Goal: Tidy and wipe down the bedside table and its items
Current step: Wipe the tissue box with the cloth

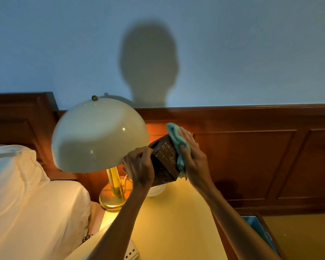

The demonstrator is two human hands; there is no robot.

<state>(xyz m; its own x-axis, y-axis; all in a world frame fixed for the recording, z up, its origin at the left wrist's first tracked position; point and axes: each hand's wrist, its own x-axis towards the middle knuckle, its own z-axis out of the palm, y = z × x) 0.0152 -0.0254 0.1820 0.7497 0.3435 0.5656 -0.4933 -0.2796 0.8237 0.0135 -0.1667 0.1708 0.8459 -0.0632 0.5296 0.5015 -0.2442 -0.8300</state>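
Note:
A dark brown box point(164, 160) with pale lettering and a slot in its top is held tilted above the bedside table point(178, 222). My left hand point(139, 166) grips its left side. My right hand point(192, 156) presses a turquoise cloth point(176, 136) flat against the box's right face. The tabletop glows yellow under the lamp light.
A lamp with a cream dome shade point(99, 136) and brass stem and base point(114, 192) stands at the table's back left. A white round object point(156, 190) sits under the box. White bed pillows point(26, 194) lie left, wood panelling point(251, 156) behind, a bin with a blue liner point(259, 231) right.

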